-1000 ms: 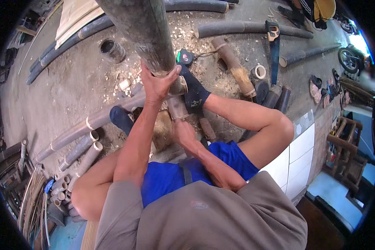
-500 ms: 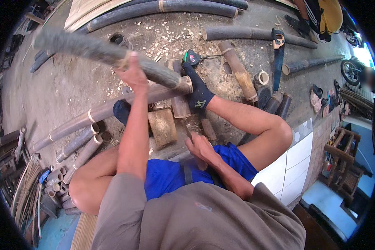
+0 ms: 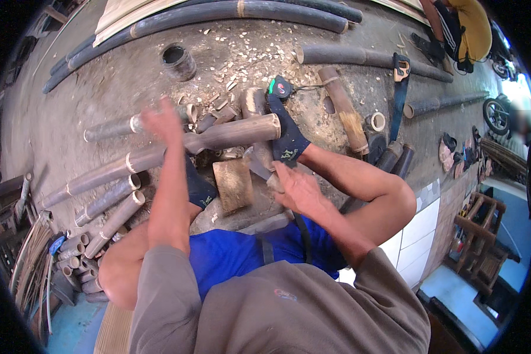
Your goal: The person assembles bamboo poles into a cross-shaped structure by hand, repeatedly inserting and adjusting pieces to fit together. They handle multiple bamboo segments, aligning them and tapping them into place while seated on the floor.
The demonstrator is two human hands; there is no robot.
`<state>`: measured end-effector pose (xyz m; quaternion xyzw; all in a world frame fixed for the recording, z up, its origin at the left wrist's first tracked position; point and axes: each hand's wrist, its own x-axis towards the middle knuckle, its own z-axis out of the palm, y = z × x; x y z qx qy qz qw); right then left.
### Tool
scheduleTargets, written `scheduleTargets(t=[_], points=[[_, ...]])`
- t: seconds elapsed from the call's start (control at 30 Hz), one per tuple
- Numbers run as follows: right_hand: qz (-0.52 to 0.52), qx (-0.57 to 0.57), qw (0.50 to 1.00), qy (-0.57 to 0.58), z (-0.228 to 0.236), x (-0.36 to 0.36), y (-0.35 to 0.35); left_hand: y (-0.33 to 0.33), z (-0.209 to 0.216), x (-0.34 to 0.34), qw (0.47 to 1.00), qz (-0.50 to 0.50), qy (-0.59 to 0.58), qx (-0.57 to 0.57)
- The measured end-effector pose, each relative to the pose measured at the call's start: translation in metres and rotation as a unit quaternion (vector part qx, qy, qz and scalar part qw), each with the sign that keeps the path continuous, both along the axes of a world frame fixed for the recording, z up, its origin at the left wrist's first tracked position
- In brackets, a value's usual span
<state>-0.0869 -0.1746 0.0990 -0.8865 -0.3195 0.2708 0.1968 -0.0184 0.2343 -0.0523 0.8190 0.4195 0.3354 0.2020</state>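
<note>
My left hand [image 3: 162, 123] is smeared by motion over a short grey bamboo length [image 3: 112, 128] on the floor; I cannot tell whether it touches it. My right hand [image 3: 302, 190] grips a knife by its pale handle, its broad blade [image 3: 257, 163] pointing up and left beside a wooden block [image 3: 233, 186]. A long brown bamboo pole [image 3: 236, 133] runs across in front of me, its cut end by my right foot [image 3: 288, 133]. Another bamboo piece [image 3: 253, 102] lies beneath it. My left foot [image 3: 200, 186] is beside the block.
A tape measure [image 3: 279, 88], a jar [image 3: 179, 63] and a handsaw [image 3: 399, 88] are on the chip-strewn floor. Dark bamboo poles [image 3: 236, 19] lie at the back. Cut bamboo tubes [image 3: 76, 253] are heaped at left. Another person [image 3: 472, 32] is at far right.
The grey bamboo that my left hand held up is now on the floor, uncovering the jar. My right hand has raised the knife forward from my lap. My left foot has drawn back.
</note>
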Motion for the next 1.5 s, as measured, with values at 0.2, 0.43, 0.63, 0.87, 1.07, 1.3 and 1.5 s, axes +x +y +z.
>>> scheduleTargets(t=[0.2,0.43,0.63,0.87,1.07,1.3,1.5], points=[[0.141,-0.049,0.964,-0.218,0.027,0.082,-0.015,-0.209,0.143,0.024,0.666,-0.663,0.193,-0.282],[-0.086,0.12,0.941,-0.304,0.03,0.175,-0.074,-0.202,0.128,0.028,0.774,-0.498,0.123,-0.372],[-0.296,-0.125,0.943,-0.087,-0.114,0.209,-0.198,-0.094,0.177,0.088,0.864,-0.218,-0.205,-0.404],[-0.275,-0.248,0.92,-0.131,-0.164,0.201,-0.206,0.035,0.139,0.153,0.839,-0.131,-0.41,-0.334],[-0.276,-0.272,0.906,-0.171,-0.186,0.196,-0.225,0.053,0.093,0.186,0.858,-0.085,-0.413,-0.294],[-0.292,-0.253,0.912,-0.135,-0.158,0.197,-0.207,0.084,0.05,0.181,0.891,-0.096,-0.282,-0.342],[-0.321,-0.145,0.931,-0.098,-0.094,0.216,-0.174,0.035,0.115,0.154,0.872,-0.118,-0.395,-0.266]])
